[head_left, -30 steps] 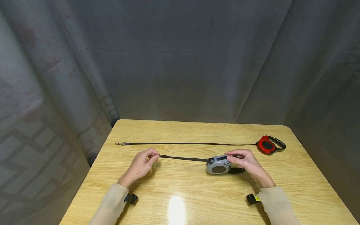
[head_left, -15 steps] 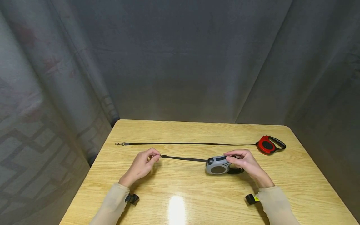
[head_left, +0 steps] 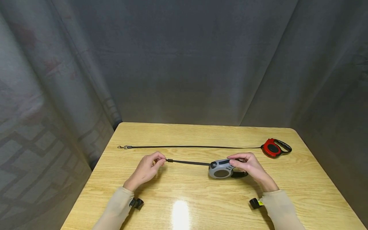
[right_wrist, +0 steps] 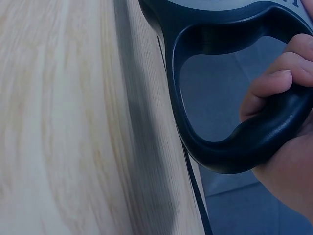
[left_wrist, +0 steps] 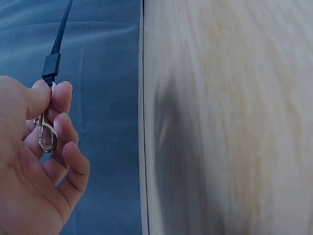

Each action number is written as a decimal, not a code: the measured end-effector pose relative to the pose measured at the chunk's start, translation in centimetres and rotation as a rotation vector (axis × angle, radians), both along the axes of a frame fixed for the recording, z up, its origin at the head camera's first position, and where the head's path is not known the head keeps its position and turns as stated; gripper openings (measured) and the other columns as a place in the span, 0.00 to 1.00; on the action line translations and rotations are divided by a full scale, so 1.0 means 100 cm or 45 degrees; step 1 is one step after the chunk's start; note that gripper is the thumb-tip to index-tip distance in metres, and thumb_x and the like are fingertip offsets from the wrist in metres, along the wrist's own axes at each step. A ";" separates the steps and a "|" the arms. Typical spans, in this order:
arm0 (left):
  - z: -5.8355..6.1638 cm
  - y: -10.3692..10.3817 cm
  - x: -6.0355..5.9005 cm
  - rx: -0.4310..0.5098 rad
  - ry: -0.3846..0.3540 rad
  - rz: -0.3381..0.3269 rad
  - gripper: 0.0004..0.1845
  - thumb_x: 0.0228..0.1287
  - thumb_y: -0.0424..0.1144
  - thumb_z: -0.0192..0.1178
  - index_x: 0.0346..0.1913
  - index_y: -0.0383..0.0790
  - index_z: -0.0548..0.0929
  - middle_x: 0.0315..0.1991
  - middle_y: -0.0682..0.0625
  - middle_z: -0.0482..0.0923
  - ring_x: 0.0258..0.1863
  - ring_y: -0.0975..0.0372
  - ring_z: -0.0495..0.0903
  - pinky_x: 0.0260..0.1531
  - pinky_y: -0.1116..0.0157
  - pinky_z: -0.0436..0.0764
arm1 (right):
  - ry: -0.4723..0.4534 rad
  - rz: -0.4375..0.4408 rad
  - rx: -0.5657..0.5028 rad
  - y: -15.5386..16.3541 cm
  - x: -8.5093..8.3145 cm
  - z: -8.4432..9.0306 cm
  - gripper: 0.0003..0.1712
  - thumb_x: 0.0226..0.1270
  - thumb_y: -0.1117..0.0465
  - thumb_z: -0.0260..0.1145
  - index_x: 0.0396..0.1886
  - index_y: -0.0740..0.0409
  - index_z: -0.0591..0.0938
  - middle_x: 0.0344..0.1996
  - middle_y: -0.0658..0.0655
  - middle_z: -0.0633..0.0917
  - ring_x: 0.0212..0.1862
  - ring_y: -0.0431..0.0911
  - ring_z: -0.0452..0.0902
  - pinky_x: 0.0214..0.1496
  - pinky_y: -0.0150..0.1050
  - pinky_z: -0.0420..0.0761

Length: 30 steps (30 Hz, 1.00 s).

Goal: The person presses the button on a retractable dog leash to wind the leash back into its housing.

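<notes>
1. Slightly closer together than earlier in the head view, left grip (head_left: 145,167) and right grip (head_left: 253,167) hold a grey leash (head_left: 220,172), left end mostly hidden; strap (head_left: 191,163) points left, long axis sideways. Red leash (head_left: 271,148) lies beyond on the tabletop (head_left: 215,207), before a grey curtain (head_left: 184,64).
2. Left wrist: strap cut off above; left grip pinches near the metal clip (left_wrist: 43,120).
3. Right wrist: casing (right_wrist: 220,5) cut off; right grip curls round the black handle (right_wrist: 234,156).
</notes>
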State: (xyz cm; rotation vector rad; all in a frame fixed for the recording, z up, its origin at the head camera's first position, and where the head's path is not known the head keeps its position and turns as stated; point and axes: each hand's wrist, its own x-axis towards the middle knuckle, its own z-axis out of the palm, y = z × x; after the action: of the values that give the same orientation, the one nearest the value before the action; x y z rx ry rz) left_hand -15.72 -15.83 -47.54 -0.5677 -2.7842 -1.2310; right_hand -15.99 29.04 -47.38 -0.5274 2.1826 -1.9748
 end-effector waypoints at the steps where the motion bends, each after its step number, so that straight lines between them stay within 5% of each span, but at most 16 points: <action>1: 0.000 0.000 0.000 -0.001 0.002 -0.003 0.04 0.79 0.40 0.62 0.47 0.52 0.86 0.36 0.54 0.90 0.32 0.69 0.77 0.36 0.69 0.76 | 0.006 0.005 -0.004 0.000 0.000 0.000 0.11 0.73 0.73 0.67 0.49 0.65 0.91 0.18 0.39 0.76 0.18 0.40 0.58 0.20 0.50 0.53; 24: 0.003 0.012 0.003 -0.024 0.019 -0.043 0.04 0.80 0.40 0.61 0.47 0.51 0.86 0.37 0.53 0.89 0.34 0.71 0.79 0.39 0.68 0.78 | -0.051 -0.017 0.060 -0.004 0.000 0.000 0.15 0.73 0.69 0.69 0.53 0.78 0.85 0.20 0.40 0.79 0.19 0.32 0.62 0.19 0.47 0.56; 30: 0.002 0.016 0.002 -0.035 -0.004 -0.040 0.04 0.80 0.39 0.62 0.47 0.51 0.86 0.37 0.54 0.89 0.35 0.71 0.80 0.41 0.68 0.79 | -0.024 -0.016 0.083 -0.005 0.000 0.002 0.16 0.73 0.68 0.69 0.53 0.79 0.85 0.28 0.40 0.88 0.19 0.32 0.62 0.18 0.44 0.60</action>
State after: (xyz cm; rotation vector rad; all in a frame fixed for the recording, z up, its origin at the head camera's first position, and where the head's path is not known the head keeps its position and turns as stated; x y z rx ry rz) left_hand -15.48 -14.28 -47.32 -0.6141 -2.8096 -1.2025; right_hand -15.94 28.56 -47.14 -0.4851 2.2356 -1.8989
